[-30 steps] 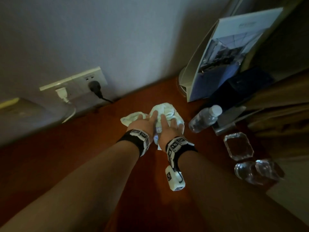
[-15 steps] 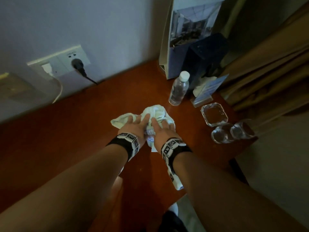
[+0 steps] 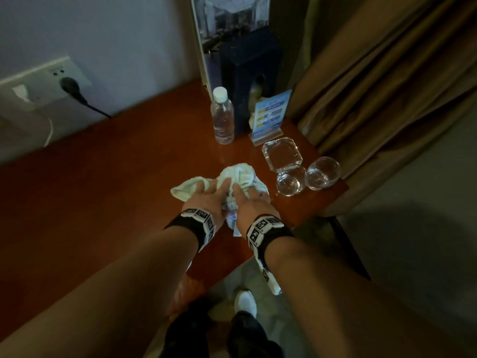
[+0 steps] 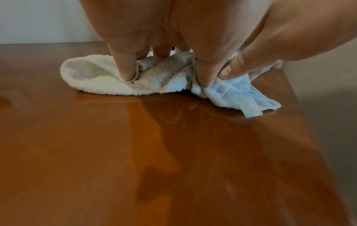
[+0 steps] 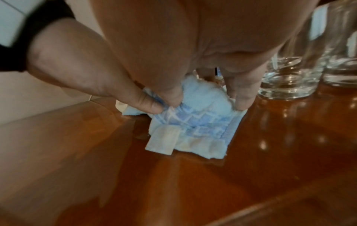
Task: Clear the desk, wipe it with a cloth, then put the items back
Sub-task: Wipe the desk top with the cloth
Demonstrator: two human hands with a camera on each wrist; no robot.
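Observation:
A crumpled white and pale-blue cloth [image 3: 240, 174] lies on the glossy red-brown desk [image 3: 103, 189], near its front right corner. My left hand [image 3: 206, 195] and right hand [image 3: 247, 200] lie side by side on top of it, fingers spread, pressing it down. In the left wrist view my left fingers [image 4: 125, 71] push into the white terry part of the cloth [image 4: 92, 79]. In the right wrist view my right fingertips [image 5: 242, 99] press on the blue checked part of the cloth [image 5: 203, 119], and the left thumb touches it too.
Two empty glasses [image 3: 290, 183] [image 3: 322, 173] stand just right of the cloth, with a glass ashtray [image 3: 281, 153] behind them. Further back are a water bottle [image 3: 222, 117], a blue sign card [image 3: 269, 115], a dark box [image 3: 247, 81] and a brochure stand [image 3: 224, 27]. A curtain [image 3: 387, 73] hangs at the right; a wall socket [image 3: 69, 85] is on the left.
Both hands have drawn the cloth back from the wall toward the desk's front right edge, ending close to the glasses. The head view has tilted down and to the right.

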